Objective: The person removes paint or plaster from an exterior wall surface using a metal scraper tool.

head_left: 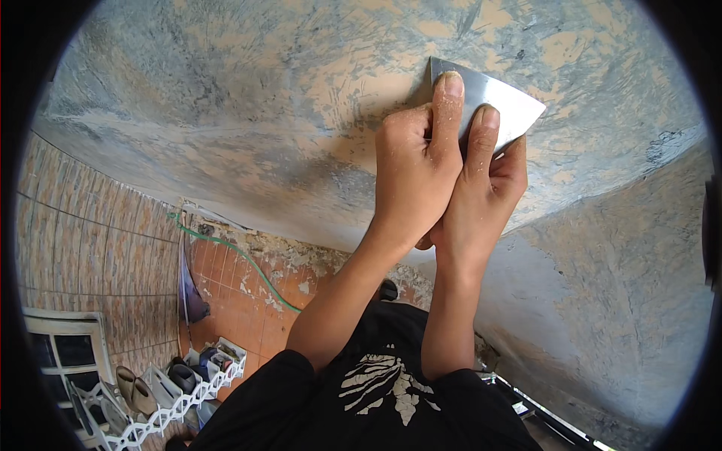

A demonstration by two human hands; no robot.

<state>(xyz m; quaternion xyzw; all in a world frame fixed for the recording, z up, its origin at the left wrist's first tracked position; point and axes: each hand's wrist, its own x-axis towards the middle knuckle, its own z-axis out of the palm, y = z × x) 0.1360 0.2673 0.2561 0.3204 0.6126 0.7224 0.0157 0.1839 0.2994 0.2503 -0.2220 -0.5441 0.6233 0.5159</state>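
Observation:
Both of my hands grip one wide metal scraper blade (510,101) raised against a wall (254,84) with patchy grey and peach paint. My left hand (420,152) presses its thumb flat along the blade's left side. Beside it, touching at the wrist, my right hand (491,169) has its thumb on the lower middle of the blade and its fingers behind. Pale dust clings to the skin of both hands. The scraper's handle, if it has one, is hidden by my hands. Peach patches show where the grey coat is thin or gone.
At lower left, a white shoe rack (169,409) holds several shoes beside a window (67,349). A green hose (242,256) crosses the orange tiled floor (225,276), which is strewn with pale flakes. Another wall (620,282) meets the scraped one at right.

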